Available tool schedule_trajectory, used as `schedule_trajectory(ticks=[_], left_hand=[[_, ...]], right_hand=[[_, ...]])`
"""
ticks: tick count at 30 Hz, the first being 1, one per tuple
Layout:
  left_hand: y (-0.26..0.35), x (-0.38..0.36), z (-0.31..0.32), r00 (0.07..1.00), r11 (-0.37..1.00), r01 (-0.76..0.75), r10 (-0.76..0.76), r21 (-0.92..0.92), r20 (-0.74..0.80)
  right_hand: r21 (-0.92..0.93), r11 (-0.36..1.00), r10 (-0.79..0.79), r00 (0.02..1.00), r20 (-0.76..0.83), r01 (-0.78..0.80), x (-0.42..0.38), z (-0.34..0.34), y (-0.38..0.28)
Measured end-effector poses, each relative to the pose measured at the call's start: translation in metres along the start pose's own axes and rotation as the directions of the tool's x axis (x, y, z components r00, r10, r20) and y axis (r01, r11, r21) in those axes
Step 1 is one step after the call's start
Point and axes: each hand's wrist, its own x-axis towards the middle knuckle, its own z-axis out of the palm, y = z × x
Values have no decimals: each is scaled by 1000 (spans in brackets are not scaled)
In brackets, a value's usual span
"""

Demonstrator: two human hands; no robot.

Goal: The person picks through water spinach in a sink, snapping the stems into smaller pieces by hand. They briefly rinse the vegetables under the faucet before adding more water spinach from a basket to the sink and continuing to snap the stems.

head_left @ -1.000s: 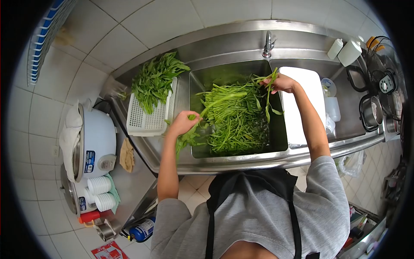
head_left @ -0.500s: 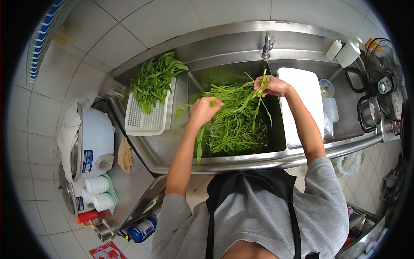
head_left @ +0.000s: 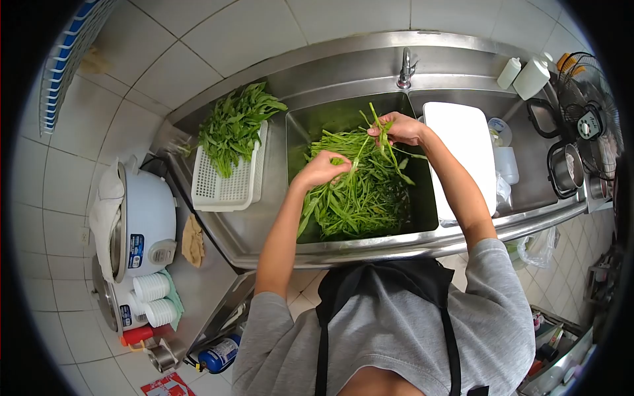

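A large heap of green leafy stems (head_left: 356, 204) fills much of the left sink basin (head_left: 337, 109). Over the heap's upper right, my right hand (head_left: 399, 129) is closed on a few long stems, whose leaves hang down. My left hand (head_left: 325, 169) is above the left part of the heap, its fingers pinched at the stems. Left of the basin, a white perforated basket (head_left: 221, 188) holds a bunch of leafy greens (head_left: 238, 125) in its upper part.
A white board (head_left: 461, 158) covers part of the right basin. The faucet (head_left: 405, 69) stands behind. White bottles (head_left: 522, 76), a metal pot (head_left: 566, 173) and a fan (head_left: 590, 125) are at right. A large cooker (head_left: 148, 218) and stacked white cups (head_left: 155, 297) are at left.
My left hand has moved right, closer to my right hand, and the leaves that hung left of the basin are now over the heap. My right hand has shifted slightly left.
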Motion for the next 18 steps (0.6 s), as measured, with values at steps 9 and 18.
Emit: schedule_trajectory(ticks=[9, 18], left_hand=[[-4, 10, -2, 999, 985, -29, 27, -169, -17], [0, 24, 4, 980, 982, -21, -16, -185, -198]], right_hand=[[-4, 999, 35, 999, -32, -35, 11, 14, 0], [-61, 998, 31, 999, -33, -33, 18, 29, 3]])
